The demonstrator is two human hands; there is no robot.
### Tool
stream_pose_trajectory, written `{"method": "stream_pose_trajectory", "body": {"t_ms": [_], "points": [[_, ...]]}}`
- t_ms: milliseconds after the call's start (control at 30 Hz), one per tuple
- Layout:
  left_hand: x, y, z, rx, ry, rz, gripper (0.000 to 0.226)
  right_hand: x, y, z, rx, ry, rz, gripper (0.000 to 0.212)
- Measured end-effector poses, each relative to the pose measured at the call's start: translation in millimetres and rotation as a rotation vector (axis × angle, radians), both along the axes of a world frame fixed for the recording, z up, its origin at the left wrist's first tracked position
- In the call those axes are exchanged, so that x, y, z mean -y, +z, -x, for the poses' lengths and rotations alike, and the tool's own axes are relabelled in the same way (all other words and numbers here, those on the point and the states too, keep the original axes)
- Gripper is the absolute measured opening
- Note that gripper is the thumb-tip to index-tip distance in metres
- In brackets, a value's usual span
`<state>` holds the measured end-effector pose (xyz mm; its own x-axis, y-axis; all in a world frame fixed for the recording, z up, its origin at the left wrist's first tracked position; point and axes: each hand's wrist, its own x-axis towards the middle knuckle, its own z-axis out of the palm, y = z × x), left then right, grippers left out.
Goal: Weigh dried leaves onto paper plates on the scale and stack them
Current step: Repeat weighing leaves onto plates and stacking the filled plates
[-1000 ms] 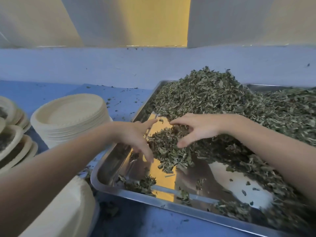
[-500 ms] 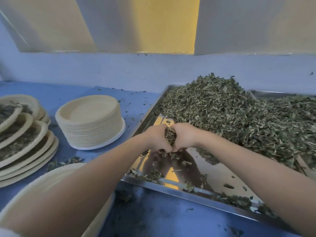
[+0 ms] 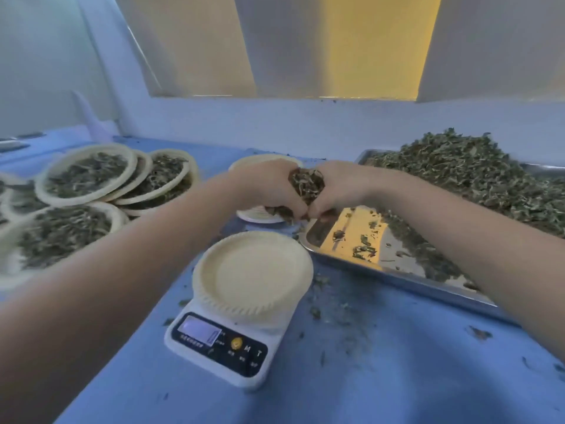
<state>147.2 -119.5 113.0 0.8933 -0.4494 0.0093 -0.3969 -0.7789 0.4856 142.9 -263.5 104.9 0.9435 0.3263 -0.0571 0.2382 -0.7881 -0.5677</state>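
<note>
My left hand point(image 3: 269, 185) and my right hand point(image 3: 342, 188) are cupped together around a clump of dried leaves point(image 3: 306, 183), held in the air just left of the metal tray point(image 3: 397, 275). Below and in front of them an empty paper plate point(image 3: 253, 275) sits on the white digital scale point(image 3: 220, 344). A big heap of dried leaves point(image 3: 470, 175) fills the tray's far side. Plates filled with leaves point(image 3: 88, 179) lie overlapping at the left.
A stack of empty paper plates point(image 3: 260, 214) stands behind my hands, mostly hidden. Loose leaf bits are scattered on the blue table point(image 3: 367, 377) around the scale and tray. A pale wall runs along the back edge.
Both hands closed around a clump of leaves in the tray, then lifted it and carried it left off the tray toward the scale. The view swung left, bringing the scale into sight.
</note>
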Motion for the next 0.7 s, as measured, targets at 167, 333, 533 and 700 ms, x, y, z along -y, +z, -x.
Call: {"method": "stream_pose_trajectory", "body": {"t_ms": [167, 333, 533, 700], "points": [[-60, -17, 26, -0.173, 0.018, 0.026, 0.044, -54, -11, 17, -0.114, 0.068, 0.037, 0.027], [-97, -33, 31, -0.265, -0.002, 0.012, 0.066, -55, -14, 23, -0.198, 0.156, 0.282, 0.084], [-116, -43, 29, -0.127, 0.103, 0.361, 0.032, -49, -12, 31, -0.061, 0.089, 0.095, 0.064], [-104, -69, 27, 0.010, 0.175, 0.461, 0.022, -57, -35, 29, 0.131, 0.025, 0.022, 0.044]]}}
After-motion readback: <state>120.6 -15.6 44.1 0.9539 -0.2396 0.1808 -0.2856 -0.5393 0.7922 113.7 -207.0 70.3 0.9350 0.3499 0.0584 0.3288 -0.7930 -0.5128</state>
